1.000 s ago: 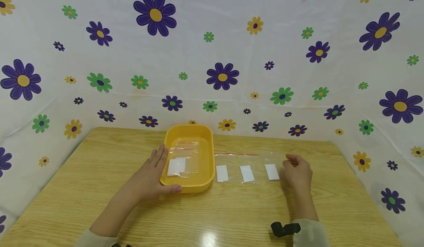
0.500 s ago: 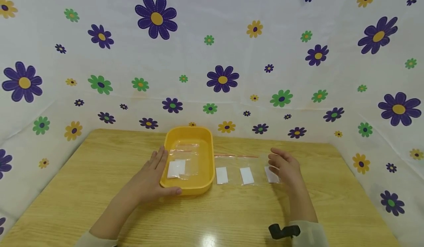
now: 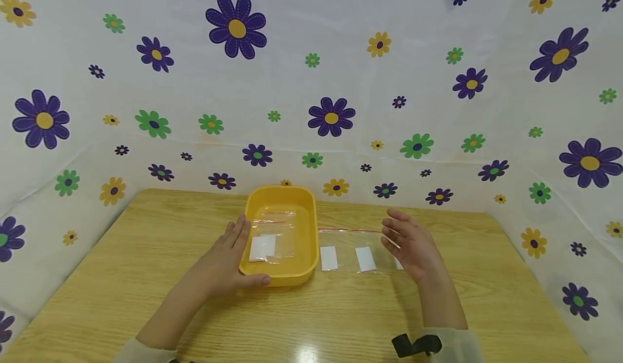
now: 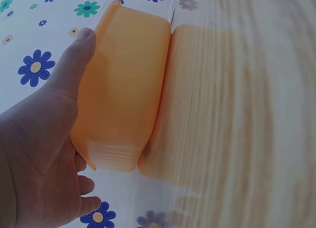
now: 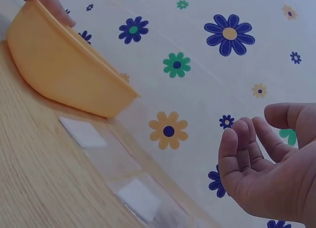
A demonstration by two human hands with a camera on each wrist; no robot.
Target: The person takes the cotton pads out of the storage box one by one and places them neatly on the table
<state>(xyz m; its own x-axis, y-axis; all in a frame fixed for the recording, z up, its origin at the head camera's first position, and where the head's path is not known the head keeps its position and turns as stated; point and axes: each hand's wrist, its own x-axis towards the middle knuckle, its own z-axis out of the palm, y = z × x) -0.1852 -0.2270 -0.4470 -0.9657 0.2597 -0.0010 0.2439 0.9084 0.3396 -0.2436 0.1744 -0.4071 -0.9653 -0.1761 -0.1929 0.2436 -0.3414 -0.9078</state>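
Yellow marks the one tray (image 3: pixel 292 280), standing flat on the bench (image 3: pixel 272 325) close to its far edge, somewhat nearer the far left corner than the far right. Its long axis runs from near edge to far edge, one rounded short end toward me.

I count five clear bags (image 3: pixel 331 237): two inside the tray, overlapping, and three in a row on the bench just right of it. White cards (image 3: pixel 365 259) come to five as well, one to each bag on the bench and two overlapping in the tray, toward its near left corner. Red strips (image 3: pixel 366 230) number four in sight, two in the tray and two on the bench; the third bag's top is behind my hand. The strips lie at the bags' far ends, roughly parallel to the bench's far edge, so the bags point away from me, cards at the near end. The cards' long axes on the bench also run near to far, the middle one slightly turned.

My left grip (image 3: pixel 221 265) is spread, straight fingers against the tray's left side, thumb along its near end. My right grip (image 3: pixel 411 244) holds nothing; its fingers bend loosely above the third bag, hiding most of that card.
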